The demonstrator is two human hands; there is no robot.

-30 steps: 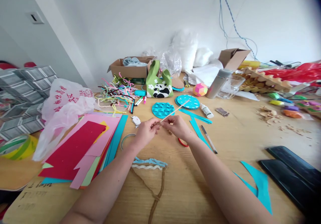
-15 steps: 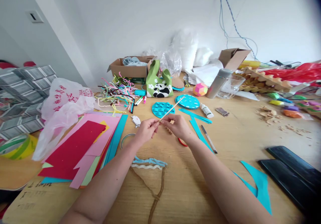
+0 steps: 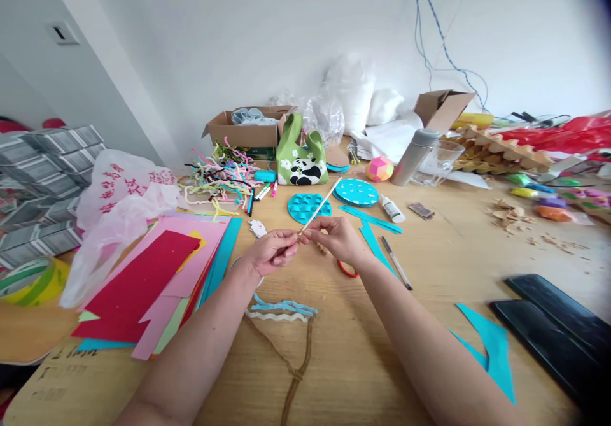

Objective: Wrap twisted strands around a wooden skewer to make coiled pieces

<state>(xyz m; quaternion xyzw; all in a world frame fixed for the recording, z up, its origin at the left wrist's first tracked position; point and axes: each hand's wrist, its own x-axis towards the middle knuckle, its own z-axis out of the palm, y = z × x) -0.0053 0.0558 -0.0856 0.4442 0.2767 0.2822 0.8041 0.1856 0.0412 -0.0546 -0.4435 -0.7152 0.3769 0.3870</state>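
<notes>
A thin pale stick (image 3: 321,205) slants up and away from my fingertips, above the table. My left hand (image 3: 275,249) pinches its lower end, fingers curled. Just beside it my right hand (image 3: 337,240) is closed on the same end, so the tip is partly hidden. Past the stick lies a blue disc with scalloped folds (image 3: 309,208). Closer to me rest wavy light-blue strands (image 3: 284,305), a white wavy strand (image 3: 279,316) and brown cord (image 3: 305,349) in a Y shape. A red ring-shaped handle (image 3: 347,269) shows below my right hand.
Coloured paper sheets (image 3: 143,279) are stacked at left. Fuzzy craft stems (image 3: 224,174), a green panda bag (image 3: 302,162), a blue spotted disc (image 3: 357,193), a glue bottle (image 3: 392,209) and a grey flask (image 3: 416,158) stand or lie farther back. A pen (image 3: 396,263) and dark phones (image 3: 548,349) are right.
My left hand has turned and its fingers have shifted on the lower end of the stick. The stick now tilts a little more steeply. My right hand has barely moved.
</notes>
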